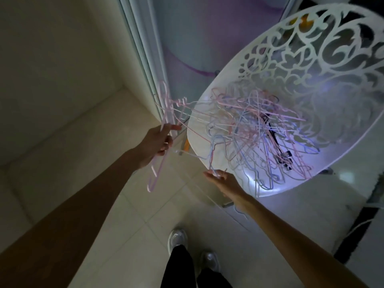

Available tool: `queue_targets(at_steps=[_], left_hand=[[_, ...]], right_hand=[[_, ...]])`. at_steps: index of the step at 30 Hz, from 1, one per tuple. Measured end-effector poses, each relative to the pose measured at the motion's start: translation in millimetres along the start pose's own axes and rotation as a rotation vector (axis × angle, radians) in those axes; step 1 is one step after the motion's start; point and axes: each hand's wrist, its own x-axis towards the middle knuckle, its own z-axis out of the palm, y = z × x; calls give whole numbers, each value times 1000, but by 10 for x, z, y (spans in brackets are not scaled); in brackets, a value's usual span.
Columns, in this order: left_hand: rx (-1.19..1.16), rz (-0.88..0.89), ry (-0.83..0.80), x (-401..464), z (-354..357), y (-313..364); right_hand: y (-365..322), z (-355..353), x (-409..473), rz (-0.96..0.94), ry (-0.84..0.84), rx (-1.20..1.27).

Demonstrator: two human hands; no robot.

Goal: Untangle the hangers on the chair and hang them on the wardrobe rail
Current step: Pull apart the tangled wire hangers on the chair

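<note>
The left hand point(159, 142) is curled around a few pink hangers point(164, 113) and holds them up in the air. Just right of that hand is the white chair point(199, 129), with a big messy pile of hangers point(255, 129), pink and blue, lying on its seat. The right hand point(222, 181) is at the near edge of the seat. Its fingers pinch a blue hanger point(212, 154) from the pile.
</note>
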Motion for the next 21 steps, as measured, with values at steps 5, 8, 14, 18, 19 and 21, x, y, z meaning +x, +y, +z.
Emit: queue_targets(at_steps=[5,8,14,18,19,21], left_hand=[[192,33,-28,-14,4,-192],[525,109,34,14,9,-156],[500,171,454,88,-248,342],[653,98,328,80,-382,592],[687,84,271,66,-369,630],[727,70,201,41,-312,651]], right_hand=[[-34,-242,58,127,-17,144],[-70,-412,47,159,-1,231],[-263,-1093,-107,270,110,342],[-407,-1457,-253,312,82,437],[-452,-1483,-292,335,85,417],[-512,-1466,-364,377,30,331]])
